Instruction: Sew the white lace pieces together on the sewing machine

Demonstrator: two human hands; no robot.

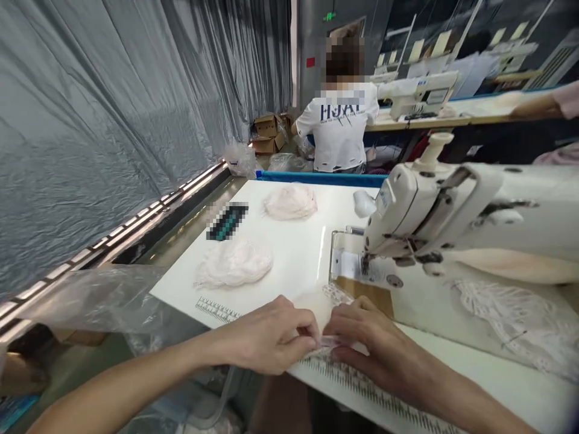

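My left hand and my right hand meet at the near edge of the white sewing table. Both pinch a small, thin, translucent piece of fabric between thumbs and fingertips. A strip of lace lies just beyond my right hand, toward the needle of the white sewing machine. Two heaps of pale pink lace pieces lie on the table: one near, one farther back.
A printed ruler runs along the table's near edge. White lace fabric lies under the machine arm at right. Clear plastic sheeting hangs at the left. A person in a white shirt sits ahead, back turned, near cardboard boxes.
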